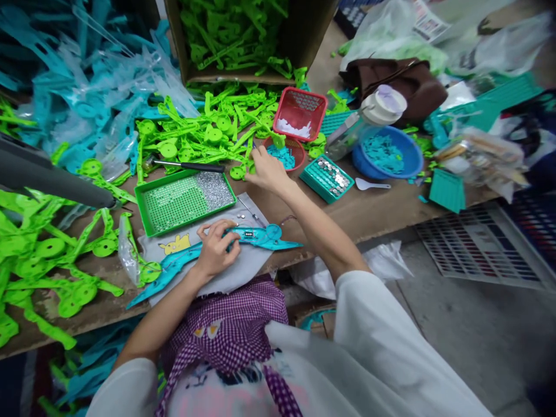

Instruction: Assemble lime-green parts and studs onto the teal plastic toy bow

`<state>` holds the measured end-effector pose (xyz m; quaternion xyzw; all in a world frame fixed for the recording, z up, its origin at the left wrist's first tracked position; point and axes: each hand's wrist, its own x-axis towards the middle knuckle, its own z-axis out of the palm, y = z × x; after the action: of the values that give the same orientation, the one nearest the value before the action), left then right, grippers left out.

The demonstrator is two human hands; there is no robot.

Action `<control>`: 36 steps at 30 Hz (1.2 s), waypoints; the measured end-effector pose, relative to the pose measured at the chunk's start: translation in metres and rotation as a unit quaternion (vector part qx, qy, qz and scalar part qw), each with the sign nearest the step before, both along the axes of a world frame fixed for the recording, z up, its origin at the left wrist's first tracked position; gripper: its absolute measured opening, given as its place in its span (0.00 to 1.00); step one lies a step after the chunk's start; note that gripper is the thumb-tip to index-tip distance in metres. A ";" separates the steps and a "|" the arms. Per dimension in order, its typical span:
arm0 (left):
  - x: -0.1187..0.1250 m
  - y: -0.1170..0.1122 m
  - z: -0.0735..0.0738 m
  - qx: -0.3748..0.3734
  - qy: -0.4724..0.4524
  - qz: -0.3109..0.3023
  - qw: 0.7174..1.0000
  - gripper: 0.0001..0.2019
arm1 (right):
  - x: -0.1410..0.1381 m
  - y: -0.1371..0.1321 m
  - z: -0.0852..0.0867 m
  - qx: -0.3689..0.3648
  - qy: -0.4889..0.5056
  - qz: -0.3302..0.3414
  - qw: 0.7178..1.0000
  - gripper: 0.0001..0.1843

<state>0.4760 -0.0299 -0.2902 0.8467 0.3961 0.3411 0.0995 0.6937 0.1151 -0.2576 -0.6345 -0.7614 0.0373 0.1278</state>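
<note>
A long blue plastic part [260,236] lies across the grey cloth [256,263]. My left hand [217,246] has its fingers curled over the middle of it, pressing it down. Small silver cells show in a slot just right of those fingers, beside a round blue disc end. My right hand [267,168] is stretched forward at the edge of the green parts pile [212,127], left of a red bowl [299,152] of small blue pieces. Its fingers are bent downward together; what they pinch, if anything, is too small to make out. A screwdriver [204,167] lies behind the tray.
A green tray [145,208] of silver screws stands behind the cloth. Right of my right arm are a teal box [319,194] of button cells, a white spoon [371,185], a jar [347,136] and a blue bowl [417,159]. A red basket [324,107] stands behind.
</note>
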 end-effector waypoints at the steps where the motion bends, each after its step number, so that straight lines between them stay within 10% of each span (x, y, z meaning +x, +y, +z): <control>1: 0.000 0.000 0.000 -0.006 0.004 0.001 1.000 0.05 | 0.001 -0.005 0.001 0.000 0.011 -0.004 1.000 0.20; 9: -0.010 0.003 0.005 0.013 0.043 0.069 0.997 0.05 | 0.046 -0.093 -0.003 0.035 0.208 -0.149 0.966 0.13; 15: -0.038 -0.044 0.015 -0.025 0.064 0.136 0.988 0.19 | 0.055 -0.191 -0.027 0.108 0.495 -0.301 0.808 0.19; 19: -0.015 -0.060 0.045 -0.070 0.004 0.058 0.996 0.10 | 0.047 -0.208 -0.042 0.090 0.562 -0.350 0.744 0.23; 26: 0.080 -0.004 0.041 -0.161 0.184 -0.064 0.968 0.14 | 0.045 -0.198 -0.032 0.123 0.553 -0.338 0.751 0.25; 31: 0.085 0.007 0.020 -0.200 0.219 -0.067 0.953 0.13 | 0.048 -0.207 -0.034 0.101 0.539 -0.330 0.768 0.24; 36: 0.084 0.027 0.032 -0.239 0.086 -0.067 0.965 0.08 | 0.053 -0.203 -0.035 0.108 0.548 -0.333 0.760 0.24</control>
<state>0.5600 -0.0025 -0.2582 0.8490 0.4154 0.1548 0.2875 0.7465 -0.0883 -0.2924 -0.7014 -0.3015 0.2513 0.5950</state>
